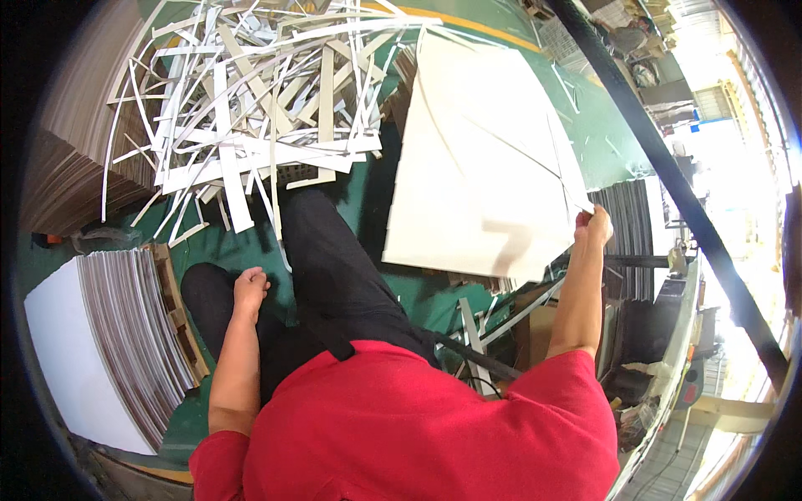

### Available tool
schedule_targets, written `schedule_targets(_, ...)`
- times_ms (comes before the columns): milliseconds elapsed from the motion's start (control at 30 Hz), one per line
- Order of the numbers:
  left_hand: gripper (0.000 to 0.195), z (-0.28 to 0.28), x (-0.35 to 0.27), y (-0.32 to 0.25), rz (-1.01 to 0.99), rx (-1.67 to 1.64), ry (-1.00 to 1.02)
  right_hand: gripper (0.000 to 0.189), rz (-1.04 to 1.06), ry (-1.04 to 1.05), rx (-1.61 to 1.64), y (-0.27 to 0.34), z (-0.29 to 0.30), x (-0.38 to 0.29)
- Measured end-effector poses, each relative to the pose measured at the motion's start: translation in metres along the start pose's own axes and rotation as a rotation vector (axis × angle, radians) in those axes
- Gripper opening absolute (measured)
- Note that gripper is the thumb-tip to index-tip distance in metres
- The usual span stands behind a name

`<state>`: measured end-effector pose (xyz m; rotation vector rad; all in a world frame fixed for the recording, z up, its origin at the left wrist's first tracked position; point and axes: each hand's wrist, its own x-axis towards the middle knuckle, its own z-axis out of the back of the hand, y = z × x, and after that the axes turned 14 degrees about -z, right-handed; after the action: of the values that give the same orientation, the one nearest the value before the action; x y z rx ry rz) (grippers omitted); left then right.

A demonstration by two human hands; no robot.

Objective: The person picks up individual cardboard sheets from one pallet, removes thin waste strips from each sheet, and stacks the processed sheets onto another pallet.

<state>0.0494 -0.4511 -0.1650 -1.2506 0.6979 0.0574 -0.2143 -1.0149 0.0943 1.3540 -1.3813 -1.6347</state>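
A stack of large white board sheets (pixel 463 163) stands before me, slightly right of centre. At its right edge my right hand (pixel 595 227) pinches a thin pale piece (pixel 584 204), apparently a narrow strip; whether it is joined to the top sheet I cannot tell. Thin lines across the white surface run towards those fingers. My left hand (pixel 250 288) hangs beside my left thigh, fingers loosely curled, and nothing shows in it. Ahead of it lies a tangled heap of white and grey-brown board strips (pixel 269 100).
Board stacks stand at far left (pixel 81 181), at lower left on a wooden pallet (pixel 178 307), and to the right (pixel 626 232). A dark metal bar (pixel 664 169) slants across the right side. Loose offcuts (pixel 473 332) lie on the green floor (pixel 438 297). Another person (pixel 630 39) is far off.
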Motion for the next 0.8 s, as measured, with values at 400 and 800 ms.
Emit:
schedule_targets(400,0.032,0.007,0.004,0.024,-0.322,0.256,-0.053,0.024,1.699,0.527,-0.163,0.040,-0.230,-0.208)
schedule_targets(800,0.031,0.008,-0.031,-0.008,-0.165,-0.152,-0.182,0.022,0.970,1.628,-0.928,-0.265,-0.232,-0.418)
